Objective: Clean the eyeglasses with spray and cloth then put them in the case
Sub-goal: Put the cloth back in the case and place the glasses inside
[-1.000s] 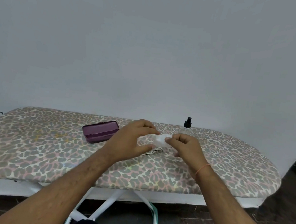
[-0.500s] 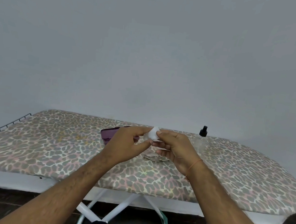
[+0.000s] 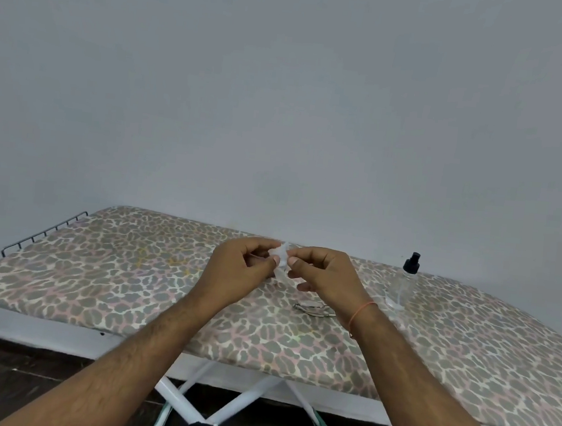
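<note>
We are looking from a single wide-angle camera worn on the head, facing forward and slightly down across an ironing board (image 3: 101, 284) toward a plain grey wall (image 3: 284, 93). We are standing at the board's near long edge, with both forearms reaching in from the bottom corners and the left hand (image 3: 236, 273) and right hand (image 3: 326, 279) meeting just below mid-frame. The wall is filling the whole upper half. The board is sloping down to the right, so the camera is tilting. No second view is sharing this scene.

Two hands (image 3: 238, 270), one cloth (image 3: 282, 261), one eyeglasses (image 3: 313, 309), one spray bottle (image 3: 405, 283).
</note>
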`<action>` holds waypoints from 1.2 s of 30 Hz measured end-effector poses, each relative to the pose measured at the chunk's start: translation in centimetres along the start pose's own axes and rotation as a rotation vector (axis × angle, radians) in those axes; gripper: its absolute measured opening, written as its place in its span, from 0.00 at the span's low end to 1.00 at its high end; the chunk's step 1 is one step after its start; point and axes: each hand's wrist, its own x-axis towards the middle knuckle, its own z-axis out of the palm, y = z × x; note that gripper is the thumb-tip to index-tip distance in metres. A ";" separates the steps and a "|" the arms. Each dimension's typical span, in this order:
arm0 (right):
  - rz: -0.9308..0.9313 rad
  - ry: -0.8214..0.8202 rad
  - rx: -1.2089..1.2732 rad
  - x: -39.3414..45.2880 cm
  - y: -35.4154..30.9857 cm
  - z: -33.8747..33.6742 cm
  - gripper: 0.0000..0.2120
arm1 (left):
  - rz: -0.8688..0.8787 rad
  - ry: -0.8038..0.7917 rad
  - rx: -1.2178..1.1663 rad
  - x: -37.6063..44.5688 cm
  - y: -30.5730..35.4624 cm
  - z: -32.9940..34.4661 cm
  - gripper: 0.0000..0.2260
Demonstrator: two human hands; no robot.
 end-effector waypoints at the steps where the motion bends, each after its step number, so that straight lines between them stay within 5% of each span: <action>1: 0.008 0.003 0.002 0.2 0.1 0.2 0.05 | -0.015 0.006 -0.031 0.0 0.1 -0.2 0.12; 16: 0.290 -0.004 0.554 3.1 0.9 1.9 0.09 | -0.404 0.143 -0.501 1.9 -1.7 -1.9 0.05; 22: 0.350 0.012 0.627 5.3 1.3 3.0 0.11 | -0.529 0.087 -0.647 3.3 -2.1 -3.3 0.11; 26: 0.395 0.035 0.582 7.2 1.6 3.4 0.10 | -0.542 0.069 -0.493 4.7 -2.4 -4.1 0.09; 32: 0.438 0.063 0.287 9.2 1.8 3.2 0.06 | -0.440 0.086 0.052 6.7 -4.0 -4.9 0.12; 36: 0.456 0.004 0.058 9.9 2.0 3.1 0.18 | -0.382 0.014 0.316 7.2 -4.7 -5.2 0.08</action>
